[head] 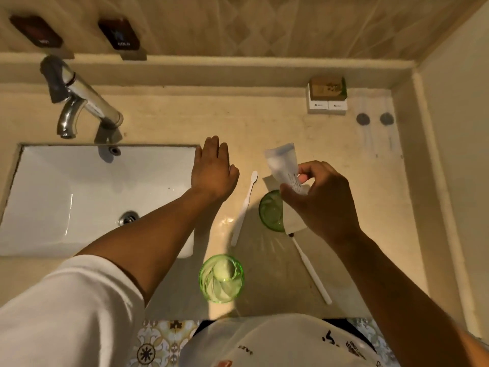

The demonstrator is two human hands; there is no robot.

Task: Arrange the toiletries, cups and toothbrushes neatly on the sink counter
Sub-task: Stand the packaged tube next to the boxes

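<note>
Right hand (324,200) pinches a white tube (284,169) above the far green cup (271,211), mid counter (264,123). Left hand (213,168) lies flat & open, holding nothing, by the sink's (79,194) right edge. 2nd green cup (221,278) near front edge; 2 white toothbrushes (244,207) lie nearby, w/ small boxes (327,98) at back right

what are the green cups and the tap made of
The two green cups look like clear tinted glass or hard plastic; the counter shows through them. The tap looks like polished chromed metal, with bright mirror-like highlights.
</note>
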